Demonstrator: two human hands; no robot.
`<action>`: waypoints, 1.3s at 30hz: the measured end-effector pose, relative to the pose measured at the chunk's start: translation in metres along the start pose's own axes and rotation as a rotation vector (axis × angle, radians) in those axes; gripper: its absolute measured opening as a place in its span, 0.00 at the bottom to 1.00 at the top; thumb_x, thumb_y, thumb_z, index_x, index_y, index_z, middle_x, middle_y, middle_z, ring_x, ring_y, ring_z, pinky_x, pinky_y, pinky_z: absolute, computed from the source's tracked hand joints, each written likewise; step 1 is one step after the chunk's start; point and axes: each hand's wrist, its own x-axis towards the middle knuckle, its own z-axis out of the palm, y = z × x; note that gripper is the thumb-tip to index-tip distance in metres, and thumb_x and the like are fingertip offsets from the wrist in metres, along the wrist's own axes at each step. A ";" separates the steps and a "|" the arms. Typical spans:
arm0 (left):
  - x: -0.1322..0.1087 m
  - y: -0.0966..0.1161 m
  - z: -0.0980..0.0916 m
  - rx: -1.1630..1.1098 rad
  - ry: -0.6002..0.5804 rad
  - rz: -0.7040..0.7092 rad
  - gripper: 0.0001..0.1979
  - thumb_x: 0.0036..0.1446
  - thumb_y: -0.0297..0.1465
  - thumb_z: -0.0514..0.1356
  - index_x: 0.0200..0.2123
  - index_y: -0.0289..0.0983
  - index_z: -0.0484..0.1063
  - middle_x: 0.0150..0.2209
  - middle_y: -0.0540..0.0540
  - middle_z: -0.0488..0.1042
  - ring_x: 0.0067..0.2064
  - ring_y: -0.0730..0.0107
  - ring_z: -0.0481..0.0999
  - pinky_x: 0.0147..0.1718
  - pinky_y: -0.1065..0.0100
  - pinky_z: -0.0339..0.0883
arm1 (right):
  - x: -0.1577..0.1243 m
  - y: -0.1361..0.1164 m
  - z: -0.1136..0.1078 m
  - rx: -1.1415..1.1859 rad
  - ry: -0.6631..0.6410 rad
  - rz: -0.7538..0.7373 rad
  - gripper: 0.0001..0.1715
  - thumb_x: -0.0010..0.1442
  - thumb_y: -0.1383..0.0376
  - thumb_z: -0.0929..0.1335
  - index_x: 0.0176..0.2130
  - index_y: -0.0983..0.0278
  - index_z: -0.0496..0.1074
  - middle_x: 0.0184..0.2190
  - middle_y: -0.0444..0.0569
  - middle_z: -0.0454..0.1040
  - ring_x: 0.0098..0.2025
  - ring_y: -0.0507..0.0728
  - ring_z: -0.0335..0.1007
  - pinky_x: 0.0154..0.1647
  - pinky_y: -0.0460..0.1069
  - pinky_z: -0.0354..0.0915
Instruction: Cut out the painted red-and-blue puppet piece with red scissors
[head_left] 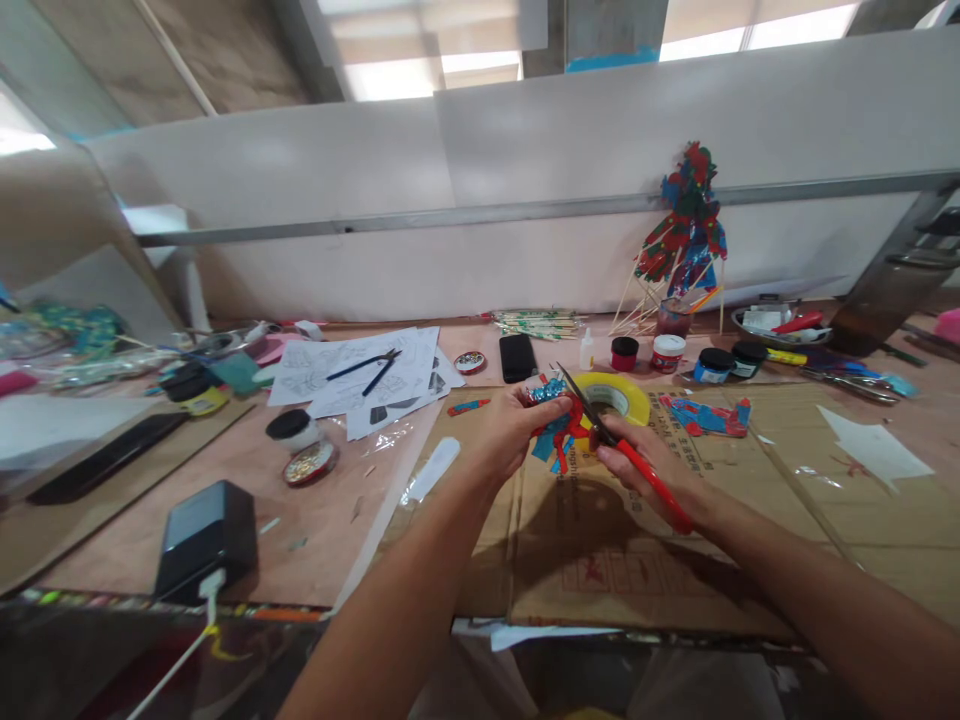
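Observation:
Pinched in my left hand is a red and blue painted cutout, a shiny, thin piece with narrow strips hanging down. My right hand grips a pair of scissors with red handles. The scissor blades point up and left, close beside the cutout; whether they touch it I cannot tell. Just behind my hands a roll of yellow tape lies on the flattened cardboard. Another red and blue painted piece rests on the cardboard to the right, and a small one to the left.
Several paint jars, including a red-labelled one, line the back beside a black phone. Red and blue figures on sticks stand behind them. Black pliers lie on printed sheets. A power bank with a cable sits front left.

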 end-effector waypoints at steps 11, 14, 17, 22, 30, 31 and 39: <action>0.001 0.001 -0.003 0.031 -0.007 -0.031 0.14 0.35 0.33 0.77 0.27 0.35 0.81 0.26 0.46 0.81 0.26 0.72 0.77 0.29 0.71 0.72 | 0.001 0.006 -0.001 -0.043 -0.024 -0.011 0.13 0.67 0.56 0.64 0.36 0.62 0.69 0.29 0.45 0.70 0.29 0.54 0.63 0.30 0.49 0.60; 0.001 0.000 -0.003 0.028 -0.019 -0.022 0.13 0.36 0.32 0.77 0.27 0.35 0.81 0.27 0.45 0.81 0.26 0.71 0.77 0.30 0.69 0.73 | 0.002 0.011 -0.001 -0.046 -0.010 -0.020 0.13 0.66 0.55 0.66 0.36 0.62 0.72 0.32 0.48 0.74 0.33 0.57 0.67 0.35 0.50 0.64; 0.001 0.000 -0.003 0.030 -0.010 -0.019 0.13 0.36 0.31 0.77 0.27 0.35 0.81 0.27 0.45 0.81 0.26 0.70 0.77 0.30 0.69 0.72 | 0.001 0.012 -0.001 -0.047 0.002 -0.010 0.13 0.66 0.55 0.67 0.36 0.61 0.74 0.32 0.49 0.75 0.34 0.59 0.68 0.35 0.51 0.66; 0.001 0.001 -0.003 0.034 -0.027 -0.033 0.14 0.35 0.32 0.77 0.27 0.34 0.81 0.26 0.45 0.80 0.26 0.71 0.77 0.30 0.69 0.72 | -0.001 0.002 -0.001 -0.036 0.019 -0.003 0.12 0.65 0.57 0.66 0.37 0.62 0.74 0.32 0.49 0.75 0.34 0.58 0.68 0.35 0.51 0.65; 0.004 0.005 -0.010 0.039 -0.023 -0.073 0.16 0.33 0.31 0.78 0.27 0.33 0.80 0.26 0.45 0.80 0.25 0.72 0.76 0.28 0.71 0.71 | -0.002 -0.010 0.001 0.043 -0.010 0.059 0.11 0.65 0.58 0.66 0.35 0.62 0.70 0.24 0.42 0.66 0.26 0.53 0.59 0.27 0.48 0.58; 0.004 0.005 -0.011 0.014 -0.011 -0.076 0.16 0.33 0.30 0.79 0.28 0.33 0.80 0.26 0.45 0.80 0.25 0.72 0.77 0.29 0.71 0.72 | -0.003 -0.009 0.002 0.082 -0.007 0.091 0.11 0.65 0.57 0.66 0.35 0.62 0.69 0.22 0.40 0.63 0.24 0.52 0.57 0.25 0.47 0.56; 0.004 -0.010 0.005 -0.305 0.228 -0.015 0.15 0.40 0.32 0.76 0.32 0.37 0.79 0.32 0.49 0.82 0.32 0.71 0.80 0.35 0.72 0.74 | -0.001 0.000 0.009 0.357 0.102 0.247 0.17 0.63 0.50 0.65 0.37 0.60 0.64 0.21 0.37 0.57 0.18 0.49 0.49 0.17 0.45 0.48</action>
